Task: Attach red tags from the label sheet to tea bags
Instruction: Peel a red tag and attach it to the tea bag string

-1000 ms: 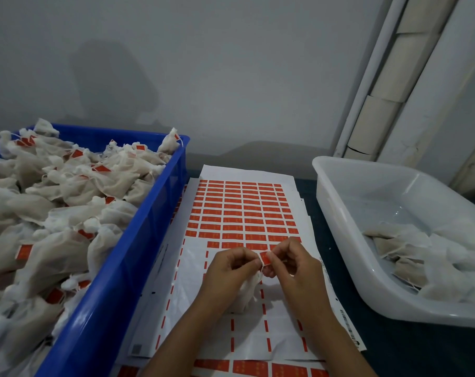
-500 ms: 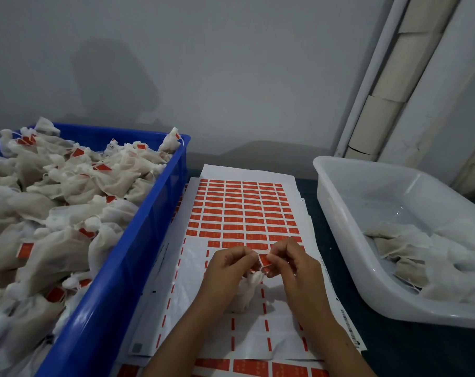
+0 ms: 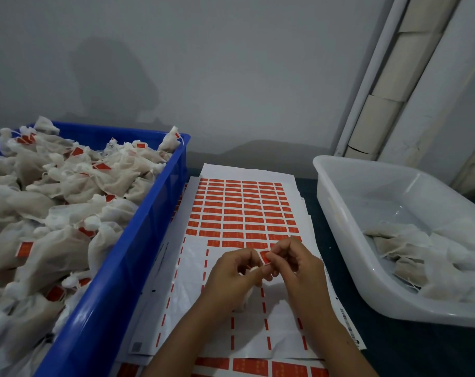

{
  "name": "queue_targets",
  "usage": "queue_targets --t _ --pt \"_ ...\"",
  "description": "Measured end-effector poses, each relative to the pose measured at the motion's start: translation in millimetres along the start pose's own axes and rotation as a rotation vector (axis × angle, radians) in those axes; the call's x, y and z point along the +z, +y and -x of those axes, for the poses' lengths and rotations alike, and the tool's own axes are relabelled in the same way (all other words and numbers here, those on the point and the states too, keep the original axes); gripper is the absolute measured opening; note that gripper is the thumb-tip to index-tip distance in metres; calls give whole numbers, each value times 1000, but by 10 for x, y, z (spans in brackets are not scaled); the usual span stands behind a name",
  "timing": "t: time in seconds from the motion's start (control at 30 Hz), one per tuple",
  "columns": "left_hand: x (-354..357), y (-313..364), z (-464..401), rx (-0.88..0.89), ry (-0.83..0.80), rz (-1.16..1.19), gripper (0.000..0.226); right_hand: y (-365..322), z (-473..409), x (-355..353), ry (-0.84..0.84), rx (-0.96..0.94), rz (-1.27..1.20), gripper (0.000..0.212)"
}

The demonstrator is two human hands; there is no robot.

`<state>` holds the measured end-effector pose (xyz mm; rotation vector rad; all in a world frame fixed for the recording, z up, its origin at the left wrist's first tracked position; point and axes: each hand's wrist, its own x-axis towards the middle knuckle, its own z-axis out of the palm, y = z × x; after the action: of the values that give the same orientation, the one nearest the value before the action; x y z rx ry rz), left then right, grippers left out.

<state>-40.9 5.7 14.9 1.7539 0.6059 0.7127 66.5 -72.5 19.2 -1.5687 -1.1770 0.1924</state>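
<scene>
Both hands are up over the label sheet (image 3: 239,213), working close together; the right hand (image 3: 298,268) has its thumb and forefinger pinched on a single red tag (image 3: 264,257), and the left hand (image 3: 230,276) is curled in against it, fingertips closed on what looks like the string end — the string itself is too thin to make out. The tea bag (image 3: 245,297) hangs below the left palm, mostly hidden, a pale soft lump just above the stripped part of the sheet.

This looks like the folding step; the tag is being pressed shut, and the job is not yet finished for this bag. The tag is tiny, light and sticky, so it wants a hold by its edges, adhesive kept off the skin; a slip and it folds crooked or grabs a finger. The bag is limp mesh, nearly weightless and easy to tear — better carried by its gathered neck than squeezed round the filling.

To the left, the blue crate (image 3: 127,254) is heaped with bags already wearing red; to the right, the white tub (image 3: 339,213) holds a smaller pile with no tags showing. Plenty of red rows remain on the sheet's far half.
</scene>
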Motion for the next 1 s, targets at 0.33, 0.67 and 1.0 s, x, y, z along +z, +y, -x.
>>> queue_targets --t 0.33,0.67,1.0 --pt "-13 -53 0 -24 12 37 12 34 21 3 -29 -34 26 25" --pt "-2 -128 -5 -30 -32 -119 15 85 25 -17 -125 154 -30 21" --pt "-1 -169 -20 -6 -6 -87 14 144 44 37 -142 168 -36 28"
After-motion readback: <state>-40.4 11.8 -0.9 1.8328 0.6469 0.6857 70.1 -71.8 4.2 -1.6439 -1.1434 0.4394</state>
